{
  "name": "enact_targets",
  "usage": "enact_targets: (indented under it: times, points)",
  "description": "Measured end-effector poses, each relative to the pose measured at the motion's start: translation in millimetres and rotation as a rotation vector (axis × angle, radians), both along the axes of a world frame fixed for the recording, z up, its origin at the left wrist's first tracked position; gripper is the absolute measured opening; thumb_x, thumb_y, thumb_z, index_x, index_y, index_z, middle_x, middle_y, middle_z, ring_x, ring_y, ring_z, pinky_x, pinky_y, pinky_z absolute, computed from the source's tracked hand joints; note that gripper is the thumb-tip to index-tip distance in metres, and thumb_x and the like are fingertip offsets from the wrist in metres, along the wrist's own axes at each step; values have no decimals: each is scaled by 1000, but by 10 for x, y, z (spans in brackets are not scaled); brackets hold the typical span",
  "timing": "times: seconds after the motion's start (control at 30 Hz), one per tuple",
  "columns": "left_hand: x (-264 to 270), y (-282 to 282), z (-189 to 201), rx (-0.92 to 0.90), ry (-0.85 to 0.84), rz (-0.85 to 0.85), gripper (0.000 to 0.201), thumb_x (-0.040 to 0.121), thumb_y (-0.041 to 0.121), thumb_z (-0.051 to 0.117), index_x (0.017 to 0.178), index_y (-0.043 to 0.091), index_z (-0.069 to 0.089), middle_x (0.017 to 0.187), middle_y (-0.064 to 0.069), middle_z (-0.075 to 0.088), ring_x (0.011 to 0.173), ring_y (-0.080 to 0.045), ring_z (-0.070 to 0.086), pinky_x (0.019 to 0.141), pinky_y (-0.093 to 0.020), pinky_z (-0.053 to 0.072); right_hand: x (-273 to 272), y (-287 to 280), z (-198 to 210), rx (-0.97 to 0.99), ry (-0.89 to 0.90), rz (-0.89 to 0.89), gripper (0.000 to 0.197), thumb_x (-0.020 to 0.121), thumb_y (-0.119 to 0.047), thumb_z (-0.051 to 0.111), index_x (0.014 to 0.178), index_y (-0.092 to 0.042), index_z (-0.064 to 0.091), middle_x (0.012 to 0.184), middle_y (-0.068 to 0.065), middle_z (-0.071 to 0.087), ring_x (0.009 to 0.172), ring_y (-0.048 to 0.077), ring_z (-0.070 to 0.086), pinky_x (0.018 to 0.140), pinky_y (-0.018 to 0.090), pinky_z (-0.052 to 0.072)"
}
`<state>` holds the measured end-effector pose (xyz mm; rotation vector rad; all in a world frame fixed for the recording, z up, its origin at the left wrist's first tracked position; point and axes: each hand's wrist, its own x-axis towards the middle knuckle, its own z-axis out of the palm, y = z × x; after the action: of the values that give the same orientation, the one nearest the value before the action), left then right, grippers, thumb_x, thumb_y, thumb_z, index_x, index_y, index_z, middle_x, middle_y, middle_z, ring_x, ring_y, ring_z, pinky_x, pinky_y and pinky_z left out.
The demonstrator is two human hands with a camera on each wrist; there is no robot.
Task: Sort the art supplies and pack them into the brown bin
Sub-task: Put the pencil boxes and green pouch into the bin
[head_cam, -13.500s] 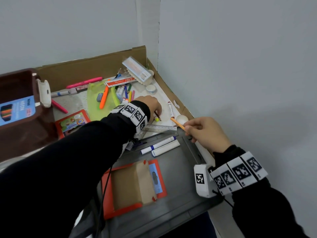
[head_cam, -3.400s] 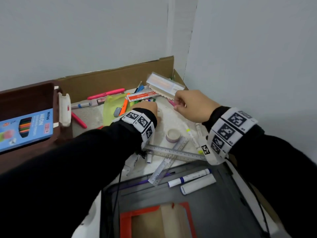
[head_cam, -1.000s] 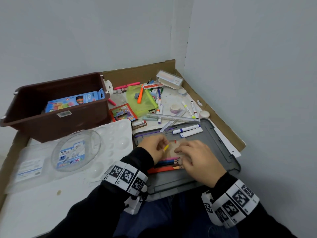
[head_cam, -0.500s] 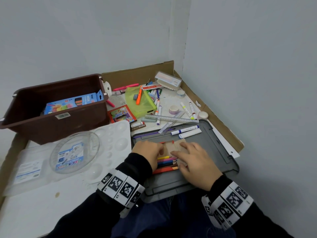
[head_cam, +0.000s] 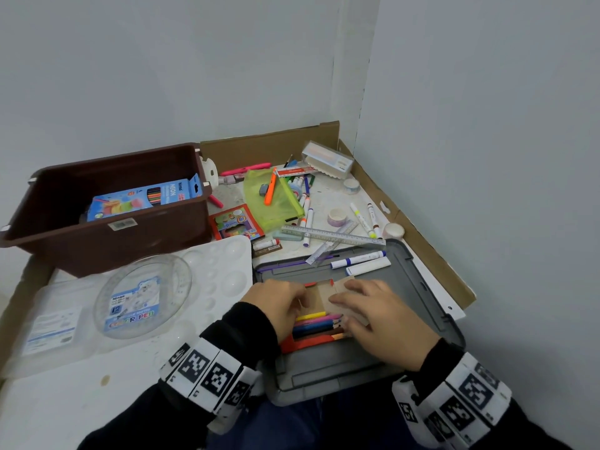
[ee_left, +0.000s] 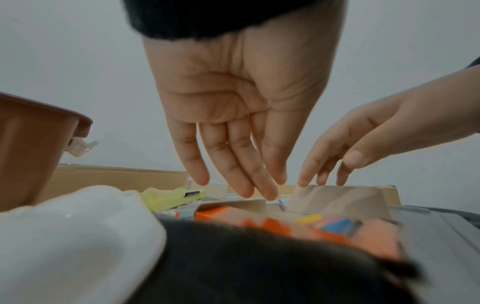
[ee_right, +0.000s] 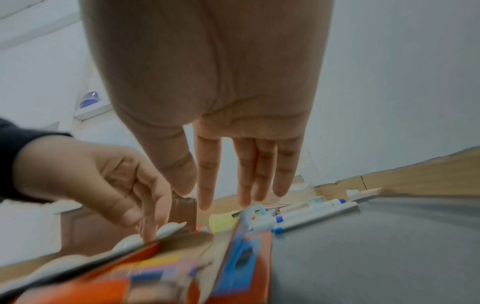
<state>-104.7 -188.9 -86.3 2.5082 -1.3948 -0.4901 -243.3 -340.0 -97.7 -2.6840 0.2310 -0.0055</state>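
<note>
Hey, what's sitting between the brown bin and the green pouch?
In the head view, a small red crayon box and a pink marker lie between the brown bin and the green pouch.

Yellow pencil (head_cam: 310, 317) now in box w/ others; left hand (head_cam: 276, 303) emptied.

We wear black long sleeves (head_cam: 136, 414), each wrist wrapped in a white band (head_cam: 207, 373) printed with black square code markers.
</note>
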Motion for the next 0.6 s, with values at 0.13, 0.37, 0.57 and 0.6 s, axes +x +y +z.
enact_targets:
  times: [0.13,0.37,0.57,0.6]
  points:
    - [232,-145,80,-61,72,1,29,84,7,47,102,22,64,104,4,66,101,-15,58,89,-26,44,196,-290,237,133,-22,22,31,91,-16,52,120,-24,60,121,-7,56,115,5,45,97,12,30]
    - [920,-831,209,-136,30,107,28,90,8,41,104,18,62,107,-3,64,100,-21,58,87,-29,46,963,-985,464,100,-38,-46,22,91,-15,53,108,-18,66,109,-6,64,89,5,55,79,12,39]
    - [1617,-1602,280,-126,-25,299,26,88,10,45,105,20,62,111,-2,63,101,-22,58,92,-32,46,1878,-1457,389,-141,117,-47,31,91,-18,45,118,-20,61,116,3,62,103,18,55,84,25,40]
    - [1715,-1713,282,-99,-47,321,25,86,9,46,102,19,63,108,-3,63,98,-24,58,90,-34,48,2020,-1505,369,-170,134,-49,32,92,-18,44,118,-21,60,118,4,60,106,20,55,84,26,39]
